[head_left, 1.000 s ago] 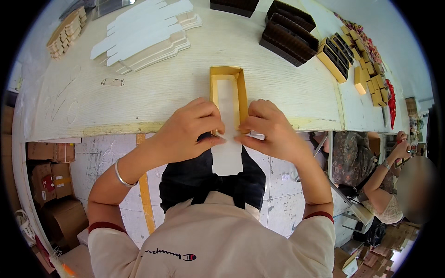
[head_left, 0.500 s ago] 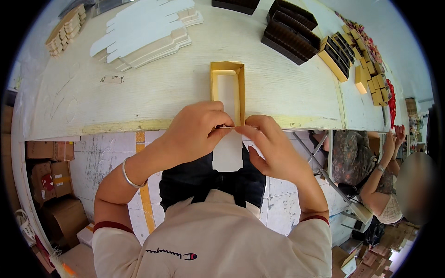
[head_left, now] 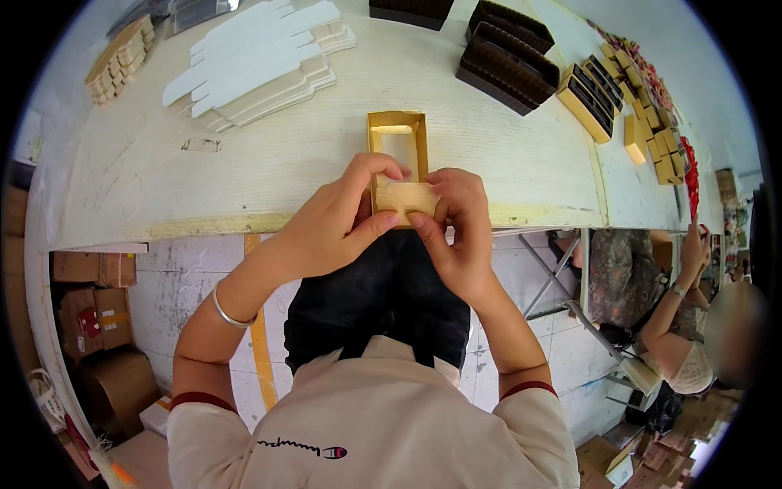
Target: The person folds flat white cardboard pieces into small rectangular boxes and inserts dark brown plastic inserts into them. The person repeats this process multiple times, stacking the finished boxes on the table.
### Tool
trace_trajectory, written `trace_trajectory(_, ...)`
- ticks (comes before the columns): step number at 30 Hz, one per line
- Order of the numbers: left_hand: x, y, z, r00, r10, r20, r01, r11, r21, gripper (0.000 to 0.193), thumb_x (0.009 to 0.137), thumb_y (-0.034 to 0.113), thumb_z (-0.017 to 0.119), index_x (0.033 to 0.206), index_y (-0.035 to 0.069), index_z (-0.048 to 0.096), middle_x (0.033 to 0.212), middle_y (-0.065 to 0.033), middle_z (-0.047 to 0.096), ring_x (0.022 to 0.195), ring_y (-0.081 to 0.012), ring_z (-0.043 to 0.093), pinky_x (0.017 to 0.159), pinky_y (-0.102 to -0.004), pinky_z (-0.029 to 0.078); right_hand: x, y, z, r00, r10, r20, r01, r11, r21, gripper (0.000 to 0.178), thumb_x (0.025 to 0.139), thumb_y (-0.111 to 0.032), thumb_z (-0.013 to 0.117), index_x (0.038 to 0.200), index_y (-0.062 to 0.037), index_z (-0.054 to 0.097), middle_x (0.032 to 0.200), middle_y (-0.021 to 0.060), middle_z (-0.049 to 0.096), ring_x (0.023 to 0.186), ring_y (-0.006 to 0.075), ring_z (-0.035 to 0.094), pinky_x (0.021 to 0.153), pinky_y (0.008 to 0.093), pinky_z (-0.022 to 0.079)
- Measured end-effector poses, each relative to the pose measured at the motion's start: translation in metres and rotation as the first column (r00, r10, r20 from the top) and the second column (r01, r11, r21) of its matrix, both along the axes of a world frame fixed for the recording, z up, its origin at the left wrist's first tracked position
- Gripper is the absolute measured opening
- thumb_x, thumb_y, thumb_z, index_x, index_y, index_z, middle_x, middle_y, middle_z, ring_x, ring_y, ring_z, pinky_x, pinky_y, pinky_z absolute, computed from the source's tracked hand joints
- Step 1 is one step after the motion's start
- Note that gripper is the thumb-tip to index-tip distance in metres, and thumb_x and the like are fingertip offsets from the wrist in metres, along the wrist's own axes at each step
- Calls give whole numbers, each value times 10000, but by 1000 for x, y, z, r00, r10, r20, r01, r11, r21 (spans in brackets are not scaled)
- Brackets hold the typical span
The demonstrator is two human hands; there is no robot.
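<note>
A long gold cardboard box (head_left: 419,134) lies on the table with its near end at the front edge, a pale strip showing inside. Both hands grip that near end, where a gold end panel (head_left: 407,200) stands folded up. My left hand (head_left: 346,208) has its thumb against the panel's outer face and its fingers curled over the left side. My right hand (head_left: 463,220) holds the right corner likewise, thumb outside and fingers bent over the top. The fingertips inside the box are partly hidden.
Flat white box blanks (head_left: 252,61) are stacked at the back left, beside a pile of beige card pieces (head_left: 120,61). Dark brown plastic trays (head_left: 509,69) stand back right, near gold boxes (head_left: 588,106) holding dark trays. Another person (head_left: 672,326) sits at the right.
The box's near end flap, which hung down over the table edge, is now folded up. Both hands have moved slightly forward, thumbs now pressing on the outside of the end.
</note>
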State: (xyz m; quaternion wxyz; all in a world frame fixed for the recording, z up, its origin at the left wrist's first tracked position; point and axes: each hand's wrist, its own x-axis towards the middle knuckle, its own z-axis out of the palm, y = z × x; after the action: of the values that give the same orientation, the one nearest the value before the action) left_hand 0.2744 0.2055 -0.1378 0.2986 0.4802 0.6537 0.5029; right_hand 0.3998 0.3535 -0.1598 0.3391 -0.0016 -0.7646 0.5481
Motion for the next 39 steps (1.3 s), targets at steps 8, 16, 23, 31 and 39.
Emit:
trace_trajectory(8, 31, 6, -10, 810, 309, -498, -206, 946, 251, 188, 789, 52, 706, 905, -4, 570, 1032, -124, 560, 732, -257, 602, 632, -312, 503, 2, 5, 14, 987, -161, 12, 85, 579, 811, 239, 712, -90, 708, 927, -22, 627, 965, 97, 543, 747, 235, 536, 668, 340, 414)
trace_trajectory(16, 6, 7, 15, 800, 41, -599, -83, 996, -42, 112, 770, 105, 696, 809, 31, 621, 777, -85, 594, 776, -290, 569, 675, -364, 470, -14, 37, 36, 840, 236, 489, -468, 772, 430, 244, 764, -71, 679, 994, -25, 609, 962, 84, 545, 732, 211, 553, 638, 319, 447)
trace_trajectory(23, -4, 3, 32, 629, -64, -774, -17, 995, -96, 268, 704, 274, 764, 745, 73, 592, 900, -66, 577, 870, -279, 529, 853, -355, 410, -38, 85, 59, 907, -71, 416, -130, 891, 435, 292, 843, -77, 641, 1124, -10, 599, 863, 107, 576, 673, 166, 519, 604, 283, 448)
trace_trajectory(31, 1, -3, 31, 815, 45, -578, -148, 980, -133, 510, 705, 91, 703, 1176, 80, 507, 1264, -130, 501, 1039, -343, 557, 870, -392, 459, -46, 115, 64, 549, 555, 625, -599, 783, -169, 637, 831, -41, 653, 1413, -106, 404, 725, -10, 509, 658, 78, 444, 636, 210, 396)
trace_trajectory(39, -10, 0, 21, 826, 66, -560, -78, 997, 3, 667, 691, 69, 725, 1304, 84, 463, 1293, -143, 520, 1131, -347, 530, 965, -385, 429, -27, 94, 48, 732, 352, 584, -587, 760, 279, 848, 704, -141, 791, 1418, -23, 348, 1152, 156, 575, 987, 287, 563, 850, 356, 457)
